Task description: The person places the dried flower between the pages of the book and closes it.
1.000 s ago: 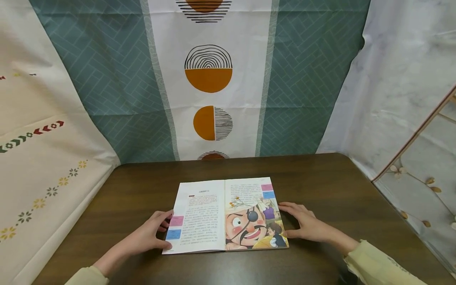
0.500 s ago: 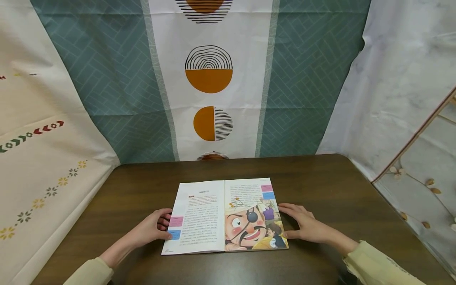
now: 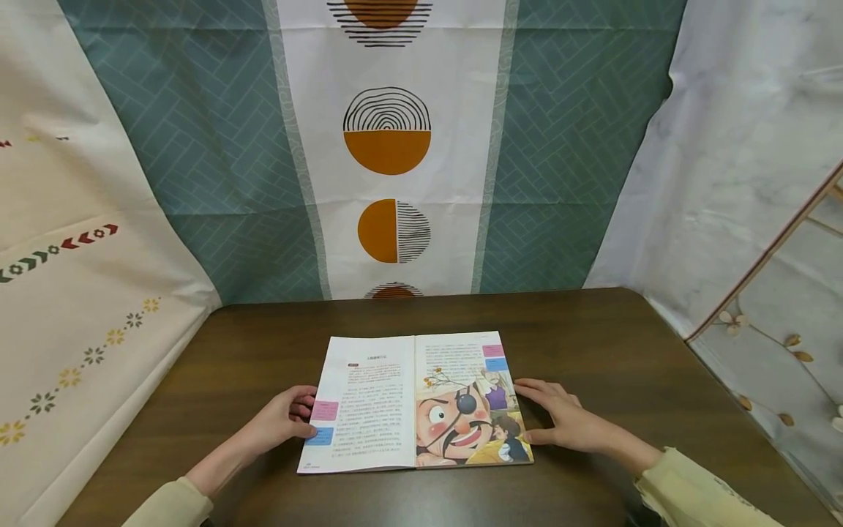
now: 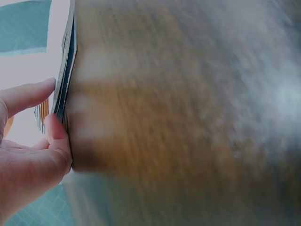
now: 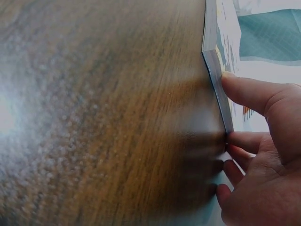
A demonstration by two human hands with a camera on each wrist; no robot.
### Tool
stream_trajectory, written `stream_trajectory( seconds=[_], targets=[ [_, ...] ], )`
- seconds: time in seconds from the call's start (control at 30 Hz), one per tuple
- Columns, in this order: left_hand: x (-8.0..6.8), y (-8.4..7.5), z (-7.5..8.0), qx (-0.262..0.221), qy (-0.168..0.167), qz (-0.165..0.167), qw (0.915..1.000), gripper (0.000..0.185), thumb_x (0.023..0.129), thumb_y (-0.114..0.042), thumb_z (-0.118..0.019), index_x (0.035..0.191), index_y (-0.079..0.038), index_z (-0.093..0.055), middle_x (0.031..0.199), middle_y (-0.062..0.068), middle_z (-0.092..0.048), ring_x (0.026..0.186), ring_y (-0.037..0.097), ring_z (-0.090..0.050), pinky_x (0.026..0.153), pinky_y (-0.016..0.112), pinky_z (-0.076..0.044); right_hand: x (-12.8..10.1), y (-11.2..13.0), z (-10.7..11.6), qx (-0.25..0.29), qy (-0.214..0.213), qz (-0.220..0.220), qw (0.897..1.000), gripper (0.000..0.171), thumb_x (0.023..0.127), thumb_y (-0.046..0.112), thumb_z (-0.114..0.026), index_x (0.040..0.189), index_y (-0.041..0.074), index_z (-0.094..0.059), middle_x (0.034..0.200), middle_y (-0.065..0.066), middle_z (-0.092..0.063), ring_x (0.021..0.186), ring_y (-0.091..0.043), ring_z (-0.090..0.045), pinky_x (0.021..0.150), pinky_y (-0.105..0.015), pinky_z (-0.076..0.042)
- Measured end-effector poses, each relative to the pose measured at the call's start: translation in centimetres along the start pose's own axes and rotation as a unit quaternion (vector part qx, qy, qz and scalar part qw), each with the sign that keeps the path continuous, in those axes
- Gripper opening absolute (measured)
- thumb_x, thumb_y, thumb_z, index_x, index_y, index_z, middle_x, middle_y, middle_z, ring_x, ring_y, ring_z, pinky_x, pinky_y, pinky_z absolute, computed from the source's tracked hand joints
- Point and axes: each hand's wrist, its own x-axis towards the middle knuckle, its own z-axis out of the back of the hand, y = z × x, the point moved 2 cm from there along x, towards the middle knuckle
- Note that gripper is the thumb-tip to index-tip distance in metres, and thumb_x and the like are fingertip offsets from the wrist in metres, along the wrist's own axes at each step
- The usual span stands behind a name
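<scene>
An open illustrated book (image 3: 369, 410) lies on the brown table, with printed text on its left page and a one-eyed, moustached cartoon face on its right. My left hand (image 3: 279, 421) holds the left edge, its thumb on the page by the blue block and its fingers curled at the side. In the left wrist view, the thumb and fingers (image 4: 55, 129) meet the book's edge (image 4: 66, 66). At the right edge rests my right hand (image 3: 566, 417). The right wrist view shows the thumb (image 5: 251, 92) on the page side and the index fingertip against the edge (image 5: 218, 87).
The wooden table (image 3: 593, 337) extends around the book on all sides. A patterned green-and-white cloth (image 3: 395, 176) hangs behind it. Pale cloths hang at the left (image 3: 79, 307) and right (image 3: 737, 219). Cream sleeves (image 3: 698, 487) cover both forearms.
My left hand has slid slightly up the book's left edge, its thumb leaving the lower corner for the blue block. The right hand stays in place at the right edge.
</scene>
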Motion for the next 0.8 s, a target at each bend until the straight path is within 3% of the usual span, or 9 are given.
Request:
stream_trajectory(
  seconds=[0.2,0.4,0.63,0.8],
  targets=[
    [-0.1,-0.2,-0.2,0.008,-0.002,-0.004,1.0000,0.075,0.074,0.004,-0.080,0.135,0.014,-0.038,0.120,0.021,-0.051,0.098,0.023,-0.047,0.072,0.021,-0.041,-0.1,0.1,0.1,0.007,0.004,0.002,1.000,0.080,0.084,0.043,-0.075,0.147,0.006,-0.044,0.154,-0.018,-0.037,0.137,-0.049,-0.033,0.095,-0.074,-0.027],
    [-0.1,-0.8,-0.1,0.030,0.001,-0.023,0.9993,0.071,0.074,0.004,-0.079,0.133,0.015,-0.040,0.124,0.025,-0.054,0.103,0.026,-0.056,0.080,0.026,-0.052,-0.1,0.0,0.1,0.005,0.001,0.001,1.000,0.080,0.084,0.042,-0.076,0.148,0.007,-0.043,0.154,-0.018,-0.036,0.137,-0.049,-0.032,0.095,-0.074,-0.026],
    [-0.3,-1.3,-0.3,0.037,-0.005,0.001,0.9993,0.070,0.075,0.006,-0.078,0.134,0.014,-0.041,0.127,0.026,-0.054,0.108,0.028,-0.058,0.090,0.039,-0.055,-0.1,0.0,0.0,0.009,0.005,0.003,1.000,0.080,0.084,0.043,-0.075,0.148,0.006,-0.043,0.155,-0.019,-0.036,0.137,-0.050,-0.032,0.096,-0.075,-0.026],
    [-0.3,-1.2,-0.5,0.038,-0.009,-0.008,0.9992,0.073,0.074,0.008,-0.078,0.136,0.015,-0.039,0.128,0.027,-0.054,0.111,0.030,-0.057,0.091,0.038,-0.054,-0.1,0.0,0.1,0.015,0.006,0.001,1.000,0.080,0.084,0.042,-0.075,0.148,0.006,-0.043,0.154,-0.019,-0.036,0.137,-0.050,-0.031,0.097,-0.076,-0.024]
  ],
)
